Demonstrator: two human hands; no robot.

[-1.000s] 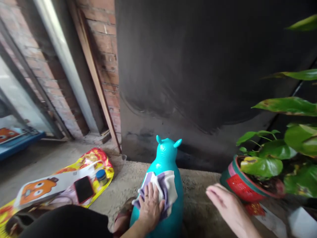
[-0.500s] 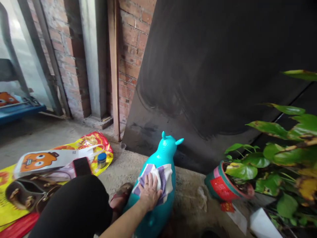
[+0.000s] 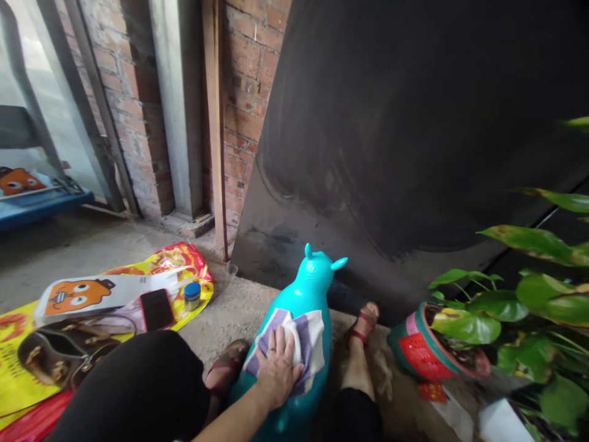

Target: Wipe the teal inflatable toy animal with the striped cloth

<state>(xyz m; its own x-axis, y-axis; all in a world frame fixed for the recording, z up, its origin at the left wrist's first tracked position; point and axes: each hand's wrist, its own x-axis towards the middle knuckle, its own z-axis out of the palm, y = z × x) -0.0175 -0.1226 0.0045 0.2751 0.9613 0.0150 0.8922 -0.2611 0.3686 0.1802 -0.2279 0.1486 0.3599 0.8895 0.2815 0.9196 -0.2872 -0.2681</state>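
My left hand (image 3: 278,371) lies flat with its fingers spread on a purple-and-white cloth (image 3: 310,344), a ring showing on one finger. The cloth is draped over the back of a shiny turquoise hopper toy (image 3: 310,279) shaped like an animal, with two small ears. The toy stands on the floor between my legs, its head facing away from me. My right hand is out of sight.
Left, a yellow-and-red plastic sheet (image 3: 18,393) bears a white bag (image 3: 119,288), phone (image 3: 156,309), blue-lidded jar (image 3: 192,296) and brown handbag (image 3: 59,362). A dark board (image 3: 391,123) leans ahead. My sandalled foot (image 3: 365,319) is beside a potted plant (image 3: 414,347).
My right leg and sandalled foot have come into view to the right of the toy. The view has shifted slightly. My left hand stays pressed on the cloth in nearly the same place.
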